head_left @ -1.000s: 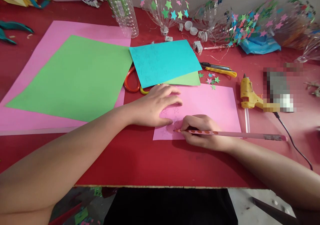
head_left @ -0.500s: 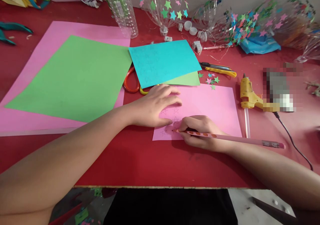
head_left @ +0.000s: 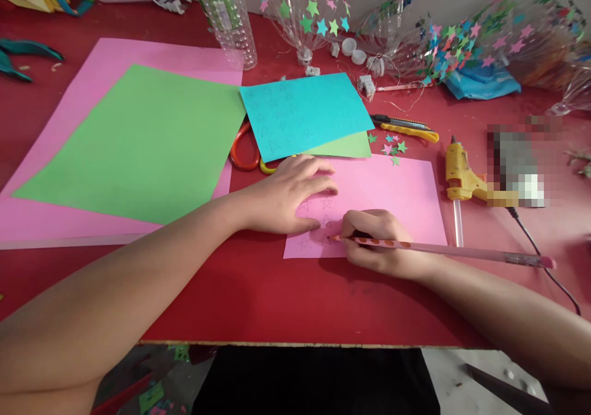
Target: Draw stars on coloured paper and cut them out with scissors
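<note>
My right hand (head_left: 381, 242) grips a pink pencil (head_left: 443, 250) with orange spots and an eraser end. Its tip rests on a small pink sheet of paper (head_left: 397, 187), beside several pencil-drawn stars near the sheet's left side. Fingers spread, my left hand (head_left: 295, 193) lies flat over the left edge of that sheet. Just beyond it is a blue sheet (head_left: 305, 116), which overlaps a light green piece (head_left: 344, 145). Orange and yellow scissor handles (head_left: 244, 147) stick out from under the blue sheet.
A large green sheet (head_left: 138, 144) lies over pink paper (head_left: 92, 82) at left. To the right are a utility knife (head_left: 409, 128), small paper stars (head_left: 392, 147) and a yellow glue gun (head_left: 459, 172). Star-covered clear plastic domes (head_left: 307, 18) and a bottle (head_left: 228, 21) stand behind.
My right hand has shifted slightly right with the pencil, whose tip moved to the right on the pink paper. My left hand keeps its place on the sheet.
</note>
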Demonstrator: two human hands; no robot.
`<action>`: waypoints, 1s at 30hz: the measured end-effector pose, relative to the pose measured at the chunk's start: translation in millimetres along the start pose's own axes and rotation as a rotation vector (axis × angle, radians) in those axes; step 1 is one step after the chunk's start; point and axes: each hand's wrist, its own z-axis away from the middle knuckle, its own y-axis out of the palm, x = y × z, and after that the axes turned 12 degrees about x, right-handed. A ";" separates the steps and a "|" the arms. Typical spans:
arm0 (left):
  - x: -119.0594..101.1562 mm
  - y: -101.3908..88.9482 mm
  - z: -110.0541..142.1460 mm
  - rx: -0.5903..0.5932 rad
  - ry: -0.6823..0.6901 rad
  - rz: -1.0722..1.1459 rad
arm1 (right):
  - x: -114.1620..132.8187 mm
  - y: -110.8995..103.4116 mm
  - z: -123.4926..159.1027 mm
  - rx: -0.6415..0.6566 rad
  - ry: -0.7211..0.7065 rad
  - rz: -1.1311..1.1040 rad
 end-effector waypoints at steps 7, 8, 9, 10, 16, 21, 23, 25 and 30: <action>0.4 0.1 0.4 0.008 0.001 -0.006 | 3.0 -1.7 0.2 -0.007 0.060 -0.004; 0.5 0.2 0.4 0.008 0.000 -0.006 | 2.9 -1.7 0.2 -0.007 0.059 -0.002; 0.4 0.2 0.4 0.007 -0.001 -0.006 | 2.8 -1.6 0.3 -0.007 0.055 0.000; 0.3 0.2 0.4 0.007 -0.003 -0.007 | 2.5 -1.4 0.3 -0.005 0.050 0.001; 0.0 0.0 0.1 0.012 -0.003 -0.011 | -0.4 -0.3 0.6 0.019 -0.035 0.030; 0.7 0.2 0.1 0.006 0.001 -0.011 | 0.0 -0.3 1.1 0.059 -0.098 0.034; 0.8 0.2 0.2 0.004 0.002 -0.006 | 1.0 -0.8 1.1 0.072 -0.108 0.034; 0.8 0.1 0.3 0.004 0.003 -0.003 | 1.9 -1.4 0.9 0.092 -0.108 0.027; 0.5 0.1 -0.4 0.012 0.000 -0.012 | 1.7 -1.0 0.5 0.122 -0.122 0.004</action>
